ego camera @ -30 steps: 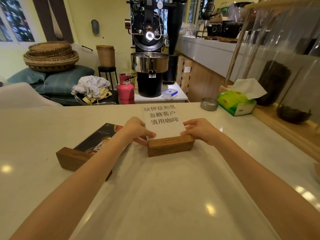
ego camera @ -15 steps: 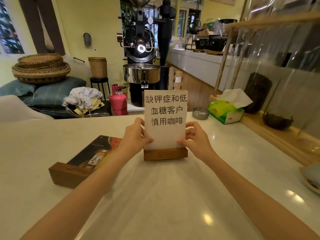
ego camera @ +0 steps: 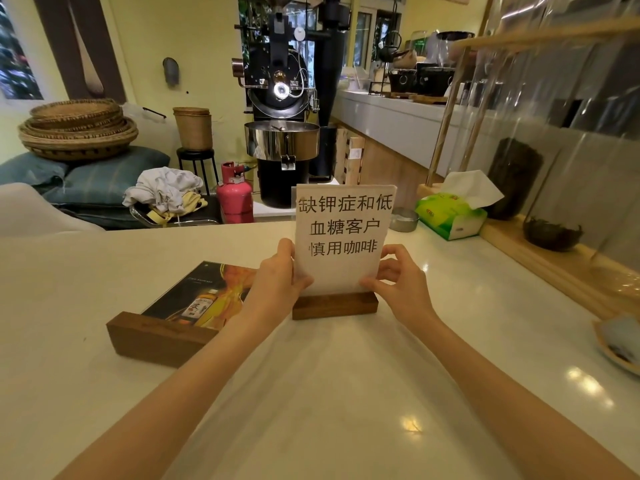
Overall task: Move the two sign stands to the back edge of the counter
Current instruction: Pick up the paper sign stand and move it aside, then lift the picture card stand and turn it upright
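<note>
A white sign stand (ego camera: 343, 237) with Chinese lettering and a wooden base stands upright at the middle of the white counter (ego camera: 346, 393). My left hand (ego camera: 277, 285) grips the card's left edge and my right hand (ego camera: 398, 282) grips its right edge, just above the base. A second sign stand (ego camera: 187, 310), with a dark drinks picture and a wooden base, lies tipped back flat on the counter to the left, beside my left forearm.
A green tissue box (ego camera: 450, 216) and a small metal tin (ego camera: 403, 219) sit at the counter's far right. A wooden rack with glass vessels (ego camera: 554, 209) lines the right side. A dish (ego camera: 620, 341) is at the right edge. A coffee roaster (ego camera: 280, 126) stands beyond the counter's back edge.
The white sign went from lying tilted back to standing upright, held by both hands. My view has lowered and moved closer to the counter.
</note>
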The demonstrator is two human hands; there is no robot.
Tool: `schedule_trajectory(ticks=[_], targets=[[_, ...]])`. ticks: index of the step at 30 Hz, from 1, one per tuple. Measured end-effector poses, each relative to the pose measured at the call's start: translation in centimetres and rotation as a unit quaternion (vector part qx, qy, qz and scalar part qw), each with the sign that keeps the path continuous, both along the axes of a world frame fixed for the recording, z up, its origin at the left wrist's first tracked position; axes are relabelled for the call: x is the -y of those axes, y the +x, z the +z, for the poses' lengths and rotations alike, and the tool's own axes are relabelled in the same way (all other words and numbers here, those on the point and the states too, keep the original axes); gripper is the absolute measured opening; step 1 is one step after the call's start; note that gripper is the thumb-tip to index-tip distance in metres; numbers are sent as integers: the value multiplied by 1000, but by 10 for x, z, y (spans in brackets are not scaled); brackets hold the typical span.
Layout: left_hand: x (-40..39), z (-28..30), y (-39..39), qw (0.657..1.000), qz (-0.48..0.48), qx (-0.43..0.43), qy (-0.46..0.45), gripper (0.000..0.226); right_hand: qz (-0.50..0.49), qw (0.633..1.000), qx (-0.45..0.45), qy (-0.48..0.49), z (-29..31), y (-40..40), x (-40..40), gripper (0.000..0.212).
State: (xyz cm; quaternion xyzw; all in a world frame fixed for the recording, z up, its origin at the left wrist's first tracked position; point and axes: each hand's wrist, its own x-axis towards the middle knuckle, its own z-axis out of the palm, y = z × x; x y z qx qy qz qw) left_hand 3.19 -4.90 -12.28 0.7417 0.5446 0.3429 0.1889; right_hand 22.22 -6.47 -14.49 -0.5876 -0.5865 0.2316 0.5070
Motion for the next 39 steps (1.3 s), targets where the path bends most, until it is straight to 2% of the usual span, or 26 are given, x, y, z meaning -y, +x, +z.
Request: schedule_trajectory(ticks=[11,13,15,18,21,23,27,30,33,36,39], targets=[[4,-2,-2,1000,-11,-3,2,32,-10,1000,9,-28,0,0,4,38],[3,1,-4,999,-25,-17,-25,35,-25,999,-8,-32,2,-3,7,46],[1,7,-11,995,-52,-36,-73,43,-85,995,-44,-21,5,-8,13,51],[-1,23,-30,981,-83,-82,-154,53,-143,986,-83,13,9,-20,28,29],[-3,43,-57,964,-130,-72,-220,42,-56,993,-107,-17,13,-43,38,8],[-3,52,-76,955,-149,-50,-253,34,32,989,-121,-74,16,-64,39,8],[-9,62,-111,959,-113,-27,-260,27,158,953,-146,-215,23,-106,33,15],[-15,57,-140,965,-57,-22,-256,24,166,922,-176,-303,21,-131,22,28],[-19,43,-164,961,7,-56,-269,31,164,883,-251,-360,15,-146,15,17],[-18,28,-180,952,46,-74,-294,41,175,865,-276,-381,8,-155,13,14],[-18,17,-188,948,63,-73,-304,44,178,856,-299,-382,3,-162,9,21]])
